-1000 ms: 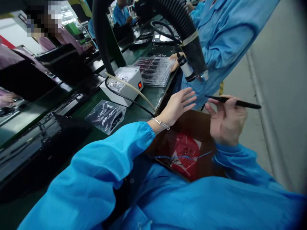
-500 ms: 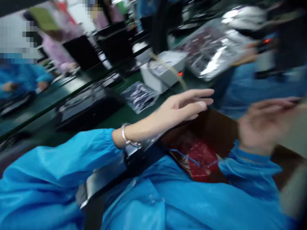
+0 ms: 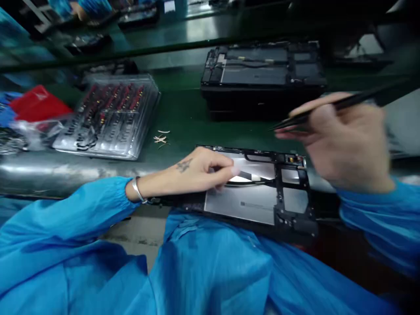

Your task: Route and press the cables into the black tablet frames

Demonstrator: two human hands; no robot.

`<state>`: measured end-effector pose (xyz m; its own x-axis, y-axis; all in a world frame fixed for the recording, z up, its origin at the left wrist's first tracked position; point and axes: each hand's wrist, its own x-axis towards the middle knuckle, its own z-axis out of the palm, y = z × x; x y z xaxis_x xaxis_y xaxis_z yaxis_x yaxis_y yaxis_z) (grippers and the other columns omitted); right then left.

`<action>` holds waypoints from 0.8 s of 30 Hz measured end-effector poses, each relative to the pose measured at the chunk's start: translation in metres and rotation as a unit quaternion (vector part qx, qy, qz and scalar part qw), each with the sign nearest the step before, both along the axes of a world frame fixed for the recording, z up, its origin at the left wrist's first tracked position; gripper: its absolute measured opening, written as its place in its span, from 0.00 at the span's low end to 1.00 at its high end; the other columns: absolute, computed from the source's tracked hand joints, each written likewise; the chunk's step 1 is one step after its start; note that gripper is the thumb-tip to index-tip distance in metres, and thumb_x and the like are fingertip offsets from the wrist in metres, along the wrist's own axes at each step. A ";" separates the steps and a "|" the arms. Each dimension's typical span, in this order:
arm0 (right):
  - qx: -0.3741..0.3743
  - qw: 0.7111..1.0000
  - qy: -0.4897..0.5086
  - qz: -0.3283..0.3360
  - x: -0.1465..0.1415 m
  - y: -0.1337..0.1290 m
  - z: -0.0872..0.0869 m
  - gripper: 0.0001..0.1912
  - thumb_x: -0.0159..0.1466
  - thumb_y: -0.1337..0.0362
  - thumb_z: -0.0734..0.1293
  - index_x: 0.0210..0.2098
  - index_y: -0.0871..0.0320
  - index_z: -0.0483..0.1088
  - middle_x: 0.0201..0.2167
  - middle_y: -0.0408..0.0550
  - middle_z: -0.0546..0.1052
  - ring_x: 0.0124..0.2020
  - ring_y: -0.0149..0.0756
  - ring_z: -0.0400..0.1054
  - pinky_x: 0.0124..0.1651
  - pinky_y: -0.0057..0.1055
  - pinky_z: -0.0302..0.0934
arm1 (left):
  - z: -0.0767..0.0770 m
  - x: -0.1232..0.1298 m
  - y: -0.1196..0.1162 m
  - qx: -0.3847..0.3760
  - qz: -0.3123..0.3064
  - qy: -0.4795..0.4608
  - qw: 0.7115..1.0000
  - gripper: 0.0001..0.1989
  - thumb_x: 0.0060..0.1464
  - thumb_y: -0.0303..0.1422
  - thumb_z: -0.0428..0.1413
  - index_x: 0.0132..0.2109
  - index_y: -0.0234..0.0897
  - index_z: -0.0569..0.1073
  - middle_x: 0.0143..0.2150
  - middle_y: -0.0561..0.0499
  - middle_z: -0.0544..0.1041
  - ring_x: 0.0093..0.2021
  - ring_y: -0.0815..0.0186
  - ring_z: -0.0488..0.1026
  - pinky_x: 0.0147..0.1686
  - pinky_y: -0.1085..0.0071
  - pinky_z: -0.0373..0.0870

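Note:
A black device frame with silvery panels lies tilted at the table's front edge, close to my lap. My left hand is over its left part, with thumb and forefinger pinched together. Beside those fingertips runs a thin dark cable; whether the fingers grip it is hidden. My right hand, slightly blurred, is raised above the right end of the frame. It holds black tweezers, their tips pointing left over the green table, apart from the frame.
A stack of similar black frames stands behind. On the left, a clear plastic tray carries rows of small red and black parts. Near it are thin pale strips and a red bag. A co-worker's hand shows at top left.
The view has swung from the right side to the table in front. My left hand went from outstretched fingers to a pinch over the frame. Tweezers now show in my right hand.

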<state>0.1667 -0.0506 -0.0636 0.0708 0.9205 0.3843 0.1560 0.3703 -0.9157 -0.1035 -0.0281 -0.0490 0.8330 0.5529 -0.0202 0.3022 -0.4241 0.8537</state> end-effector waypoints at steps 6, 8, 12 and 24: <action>-0.067 0.997 0.044 0.004 -0.015 0.025 -0.019 0.08 0.67 0.59 0.74 0.39 0.58 0.80 0.34 0.47 0.79 0.36 0.36 0.79 0.41 0.31 0.79 | -0.015 0.021 0.012 -0.174 -0.046 -0.111 0.977 0.25 0.70 0.41 0.52 0.26 0.34 0.72 0.24 0.54 0.76 0.28 0.73 0.72 0.32 0.76 0.65; -0.065 0.997 0.039 -0.001 -0.013 0.021 -0.022 0.06 0.67 0.61 0.74 0.39 0.57 0.80 0.34 0.46 0.79 0.36 0.36 0.79 0.42 0.32 0.80 | -0.015 0.024 0.019 -0.222 -0.038 -0.119 0.967 0.25 0.71 0.41 0.51 0.26 0.34 0.72 0.24 0.53 0.76 0.27 0.73 0.72 0.31 0.75 0.66; -0.085 0.996 0.013 0.000 -0.009 0.017 -0.024 0.07 0.67 0.60 0.73 0.39 0.57 0.81 0.37 0.47 0.79 0.39 0.38 0.80 0.44 0.34 0.81 | -0.013 0.028 0.025 -0.228 -0.046 -0.097 0.968 0.26 0.71 0.42 0.50 0.25 0.34 0.69 0.24 0.54 0.75 0.26 0.73 0.70 0.37 0.74 0.71; -0.081 0.980 -0.184 0.008 -0.009 0.012 -0.014 0.05 0.70 0.60 0.70 0.38 0.48 0.79 0.36 0.40 0.81 0.33 0.34 0.78 0.36 0.29 0.77 | -0.017 0.033 0.016 0.058 -0.216 -0.067 0.972 0.21 0.73 0.35 0.47 0.28 0.37 0.61 0.26 0.59 0.71 0.26 0.75 0.64 0.77 0.57 0.45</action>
